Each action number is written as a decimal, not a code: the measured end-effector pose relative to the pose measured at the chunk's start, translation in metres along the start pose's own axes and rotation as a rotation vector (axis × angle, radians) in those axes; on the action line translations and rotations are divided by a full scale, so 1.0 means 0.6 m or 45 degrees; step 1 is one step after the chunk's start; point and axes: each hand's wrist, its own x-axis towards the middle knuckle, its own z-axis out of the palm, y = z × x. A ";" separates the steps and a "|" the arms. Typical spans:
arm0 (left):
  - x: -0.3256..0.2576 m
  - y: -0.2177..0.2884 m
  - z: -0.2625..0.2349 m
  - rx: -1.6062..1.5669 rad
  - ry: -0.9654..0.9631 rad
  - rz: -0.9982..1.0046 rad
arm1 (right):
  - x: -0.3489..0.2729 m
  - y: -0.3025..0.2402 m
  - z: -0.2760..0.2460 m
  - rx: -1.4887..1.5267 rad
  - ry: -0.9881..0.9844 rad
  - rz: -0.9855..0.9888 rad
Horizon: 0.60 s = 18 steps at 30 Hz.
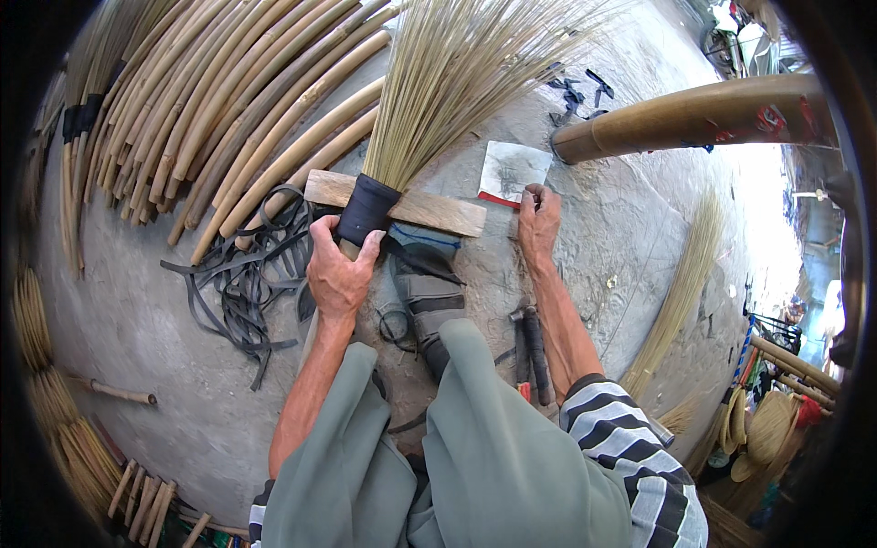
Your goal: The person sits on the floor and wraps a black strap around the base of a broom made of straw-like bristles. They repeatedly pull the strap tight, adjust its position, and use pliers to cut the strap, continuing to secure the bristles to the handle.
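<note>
My left hand (340, 265) is closed round the broom's handle, just below a black rubber binding (368, 208). Pale bristles of the broom (438, 91) fan out away from me, and its bound neck rests on a wooden block (438, 210). To the right, my right hand (539, 219) has its fingers curled together at the near right corner of a white square sheet (514, 169) with a red edge. Whether they pinch the sheet or something small is hidden. Near my right forearm lie two dark-handled tools (532, 352), one apparently a hammer.
Many curved wooden poles (265, 100) lie at the far left. Black rubber strips (251, 265) are tangled beside my left hand. A thick bamboo pole (694, 119) reaches in from the right. Loose bristles (681, 292) lie on the right, and bundled sticks (82, 429) at the lower left.
</note>
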 end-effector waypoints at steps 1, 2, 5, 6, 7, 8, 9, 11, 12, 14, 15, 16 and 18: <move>-0.001 -0.001 -0.001 -0.007 0.001 0.013 | -0.001 -0.008 -0.002 0.005 0.015 -0.008; -0.003 -0.004 -0.002 -0.017 -0.001 0.050 | -0.004 -0.017 -0.004 0.004 0.019 0.045; -0.013 -0.011 -0.008 -0.025 -0.003 0.130 | -0.033 -0.046 -0.021 -0.008 -0.041 -0.127; -0.018 -0.014 -0.010 -0.030 -0.016 0.121 | -0.055 -0.053 -0.026 0.021 -0.121 -0.106; -0.022 -0.016 -0.012 -0.034 -0.034 0.098 | -0.068 -0.057 -0.029 0.000 -0.146 -0.024; -0.026 -0.018 -0.012 -0.037 -0.044 0.095 | -0.074 -0.056 -0.031 0.000 -0.153 -0.015; -0.029 -0.020 -0.013 -0.035 -0.056 0.077 | -0.080 -0.053 -0.033 0.017 -0.167 -0.060; -0.033 -0.022 -0.012 -0.024 -0.060 0.064 | -0.061 -0.039 -0.029 -0.055 -0.068 0.002; -0.033 -0.022 -0.011 -0.018 -0.051 0.070 | -0.046 -0.029 -0.028 -0.145 -0.052 -0.010; -0.031 -0.023 -0.010 -0.008 -0.043 0.074 | -0.015 -0.012 -0.022 -0.338 -0.031 -0.024; -0.031 -0.023 -0.009 -0.006 -0.043 0.073 | -0.003 -0.006 -0.018 -0.406 -0.050 -0.088; -0.029 -0.023 -0.009 0.004 -0.043 0.057 | 0.010 -0.002 -0.014 -0.483 -0.081 -0.118; -0.029 -0.023 -0.009 0.000 -0.050 0.033 | 0.027 0.003 -0.003 -0.600 -0.170 -0.126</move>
